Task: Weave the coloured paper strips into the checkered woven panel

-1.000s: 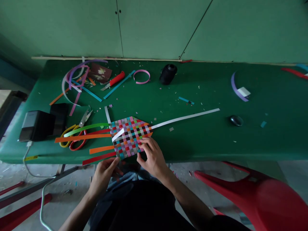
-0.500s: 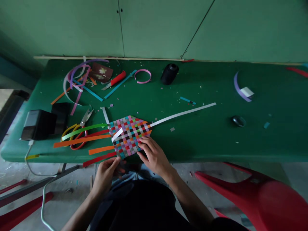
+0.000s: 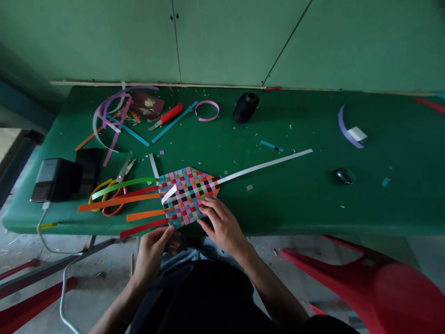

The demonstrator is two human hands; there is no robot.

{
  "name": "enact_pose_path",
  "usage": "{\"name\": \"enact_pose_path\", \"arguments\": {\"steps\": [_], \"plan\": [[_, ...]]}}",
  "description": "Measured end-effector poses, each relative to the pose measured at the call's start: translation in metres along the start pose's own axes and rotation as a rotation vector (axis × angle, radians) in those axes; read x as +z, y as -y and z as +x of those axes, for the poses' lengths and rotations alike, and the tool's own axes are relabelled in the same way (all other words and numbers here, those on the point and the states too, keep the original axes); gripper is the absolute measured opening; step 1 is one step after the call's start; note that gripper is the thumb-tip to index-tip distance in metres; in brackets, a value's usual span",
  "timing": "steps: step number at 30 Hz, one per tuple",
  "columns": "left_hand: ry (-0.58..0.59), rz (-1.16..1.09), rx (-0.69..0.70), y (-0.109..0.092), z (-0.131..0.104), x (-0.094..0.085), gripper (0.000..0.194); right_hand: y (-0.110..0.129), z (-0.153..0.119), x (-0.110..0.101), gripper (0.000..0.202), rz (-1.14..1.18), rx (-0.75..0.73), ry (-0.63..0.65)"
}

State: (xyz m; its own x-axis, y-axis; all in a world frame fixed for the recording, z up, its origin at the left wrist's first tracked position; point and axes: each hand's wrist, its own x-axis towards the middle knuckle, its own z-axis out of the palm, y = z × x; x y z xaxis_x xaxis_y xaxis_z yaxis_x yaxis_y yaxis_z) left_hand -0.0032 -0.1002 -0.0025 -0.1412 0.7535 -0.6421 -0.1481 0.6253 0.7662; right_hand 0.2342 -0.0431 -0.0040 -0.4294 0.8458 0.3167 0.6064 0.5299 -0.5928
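Note:
A multicoloured mat woven from narrow strips (image 3: pixel 187 195) lies near the front edge of the green table. Loose strip ends in green, red and orange (image 3: pixel 118 202) stick out from its left side. A long white strip (image 3: pixel 266 165) runs out to the right, and a short white end (image 3: pixel 169 194) is folded over the weave. At the lower left corner my left hand (image 3: pixel 155 248) pinches the mat, thumb on top and fingertips partly hidden below the edge. My right hand (image 3: pixel 222 225) rests with spread fingers on the mat's lower right part.
Scissors (image 3: pixel 121 178) lie left of the mat beside a black box with a cable (image 3: pixel 55 180). Further back are a red utility knife (image 3: pixel 170 113), curled strips (image 3: pixel 111 109) and a black thread spool (image 3: pixel 245 107). A red chair (image 3: pixel 389 283) stands at the right.
Almost nothing differs. The view has shifted very slightly, and both hands keep their places on the mat.

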Motion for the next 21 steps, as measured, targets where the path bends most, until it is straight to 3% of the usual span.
{"name": "enact_pose_path", "arguments": {"steps": [7, 10, 15, 18, 21], "plan": [[-0.035, 0.071, 0.03, -0.012, 0.008, -0.009, 0.05, 0.001, 0.011, 0.005, 0.023, -0.009, 0.015, -0.013], [-0.097, 0.25, 0.145, -0.025, 0.01, -0.017, 0.051, 0.002, 0.019, 0.014, 0.025, -0.049, 0.059, -0.064], [-0.423, 0.829, 0.693, -0.039, 0.012, -0.023, 0.028, 0.005, 0.027, 0.024, 0.04, -0.074, 0.138, -0.134], [-0.3, 0.99, 1.016, -0.04, 0.022, -0.017, 0.018, 0.008, 0.025, 0.022, 0.046, -0.076, 0.125, -0.096], [-0.096, 1.071, 1.202, -0.043, 0.035, -0.009, 0.028, 0.012, 0.018, 0.02, 0.05, -0.092, 0.115, -0.079]]}}
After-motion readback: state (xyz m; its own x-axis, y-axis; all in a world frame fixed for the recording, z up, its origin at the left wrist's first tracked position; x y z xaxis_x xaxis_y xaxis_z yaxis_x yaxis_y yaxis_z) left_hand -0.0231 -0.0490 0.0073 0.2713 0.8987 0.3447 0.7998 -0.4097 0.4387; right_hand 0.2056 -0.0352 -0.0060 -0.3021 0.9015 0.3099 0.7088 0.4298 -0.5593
